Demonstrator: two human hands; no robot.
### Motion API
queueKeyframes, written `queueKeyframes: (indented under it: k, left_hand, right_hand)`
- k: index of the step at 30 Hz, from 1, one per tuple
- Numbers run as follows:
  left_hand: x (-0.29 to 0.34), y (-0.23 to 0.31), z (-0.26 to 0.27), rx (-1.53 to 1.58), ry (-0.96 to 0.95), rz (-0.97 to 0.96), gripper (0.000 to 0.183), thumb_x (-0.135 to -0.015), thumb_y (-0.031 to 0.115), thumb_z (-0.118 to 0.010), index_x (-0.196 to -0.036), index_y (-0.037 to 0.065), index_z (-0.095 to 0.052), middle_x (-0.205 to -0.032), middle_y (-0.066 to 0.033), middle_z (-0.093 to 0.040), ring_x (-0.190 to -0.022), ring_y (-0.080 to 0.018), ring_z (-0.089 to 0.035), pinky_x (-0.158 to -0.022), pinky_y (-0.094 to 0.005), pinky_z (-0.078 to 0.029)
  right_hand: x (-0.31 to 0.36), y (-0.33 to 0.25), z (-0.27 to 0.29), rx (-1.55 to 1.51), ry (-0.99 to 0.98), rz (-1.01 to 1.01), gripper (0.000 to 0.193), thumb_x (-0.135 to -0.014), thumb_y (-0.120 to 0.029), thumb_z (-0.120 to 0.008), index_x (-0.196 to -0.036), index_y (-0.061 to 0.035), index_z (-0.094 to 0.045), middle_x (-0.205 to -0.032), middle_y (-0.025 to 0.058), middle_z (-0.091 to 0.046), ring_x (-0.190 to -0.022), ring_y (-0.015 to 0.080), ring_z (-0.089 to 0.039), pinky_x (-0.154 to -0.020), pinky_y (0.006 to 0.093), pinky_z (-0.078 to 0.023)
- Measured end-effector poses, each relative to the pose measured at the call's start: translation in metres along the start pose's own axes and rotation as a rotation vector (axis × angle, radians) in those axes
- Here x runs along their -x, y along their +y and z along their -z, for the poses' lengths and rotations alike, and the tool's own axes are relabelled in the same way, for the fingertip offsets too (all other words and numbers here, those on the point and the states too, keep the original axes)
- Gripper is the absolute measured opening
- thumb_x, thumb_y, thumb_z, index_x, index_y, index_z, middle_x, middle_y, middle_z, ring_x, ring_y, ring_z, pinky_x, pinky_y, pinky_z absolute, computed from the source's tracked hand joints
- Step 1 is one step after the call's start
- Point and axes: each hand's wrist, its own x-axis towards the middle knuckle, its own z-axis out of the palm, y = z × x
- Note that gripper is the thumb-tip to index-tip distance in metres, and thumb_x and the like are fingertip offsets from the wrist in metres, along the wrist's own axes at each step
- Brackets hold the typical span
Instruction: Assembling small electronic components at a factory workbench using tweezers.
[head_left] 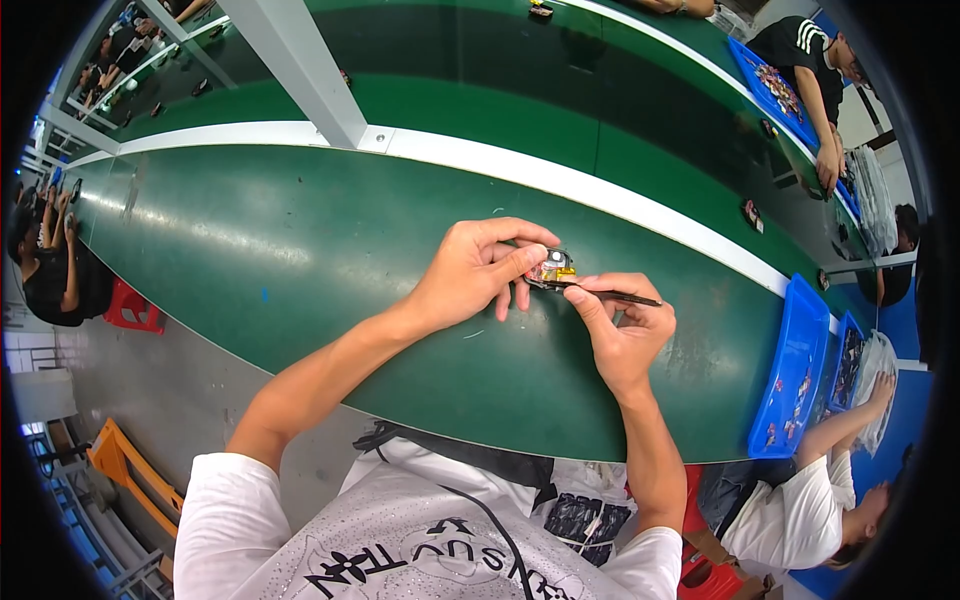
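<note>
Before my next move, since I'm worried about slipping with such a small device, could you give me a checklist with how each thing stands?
1. Small device held: ok, the left hand has it by the fingers.
2. Thin dark tool held: ok, pinched in the right hand.
3. Tool at the device: ok, it reaches the near edge.
4. Tool tip's exact contact: cannot tell, too small to make out.
5. Work over the table: ok.
6. Blue tray apart from both hands: ok, off to the right.
</note>
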Motion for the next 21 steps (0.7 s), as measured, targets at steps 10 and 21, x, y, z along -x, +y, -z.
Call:
queueKeyframes:
  k: [10, 21]
  left_hand:
    - [0.004, 0.004, -0.008, -0.011, 0.026, 0.041, 0.025, -0.102, 0.01, -0.06, -0.118, -0.008, -0.067, -0.09, -0.0132, -0.071, -0.061, -0.0129, -0.067, -0.044, -0.023, -0.051]
    - [0.006, 0.004, -0.018, -0.092, 0.135, -0.013, 0.021, -0.101, 0.007, -0.061, -0.116, -0.007, -0.068, -0.086, -0.011, -0.071, -0.059, -0.0103, -0.065, -0.044, -0.0215, -0.049]
  right_hand:
    - [0.002, -0.004, 0.006, 0.002, -0.022, -0.039, 0.014, -0.08, 0.001, -0.085, -0.088, -0.0004, -0.074, -0.069, -0.0013, -0.067, -0.049, -0.0012, -0.042, -0.046, 0.0185, -0.027]
    - [0.004, -0.008, 0.009, 0.059, -0.006, 0.039, 0.016, -0.079, -0.001, -0.085, -0.09, -0.0022, -0.074, -0.07, -0.0008, -0.069, -0.047, -0.0001, -0.042, -0.045, 0.0193, -0.029]
